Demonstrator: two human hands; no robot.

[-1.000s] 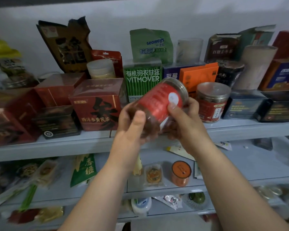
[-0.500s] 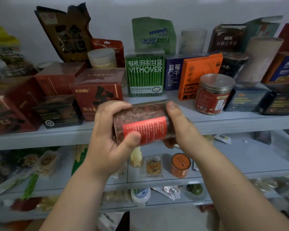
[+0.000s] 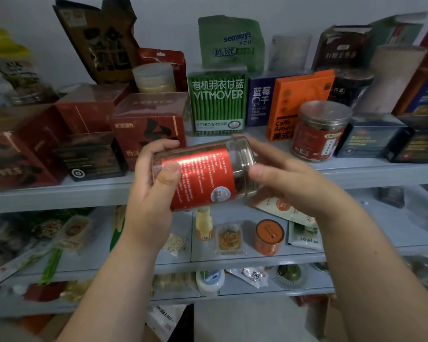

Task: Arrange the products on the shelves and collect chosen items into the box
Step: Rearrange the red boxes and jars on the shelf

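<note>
Grips red-labelled jar [image 3: 203,174] sideways mid-frame, left hand [image 3: 153,193] round base, right hand [image 3: 289,178] pinching lid end; may slip, being smooth plastic, onto lower shelf [image 3: 356,233].

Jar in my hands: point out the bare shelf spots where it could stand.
Top shelf: a bare strip before the green box, between the red box and the standing jar, partly behind the held jar. Middle shelf: open surface right of the white packets. Crowded: both shelves' left ends, with boxes above, loose packs below.
</note>
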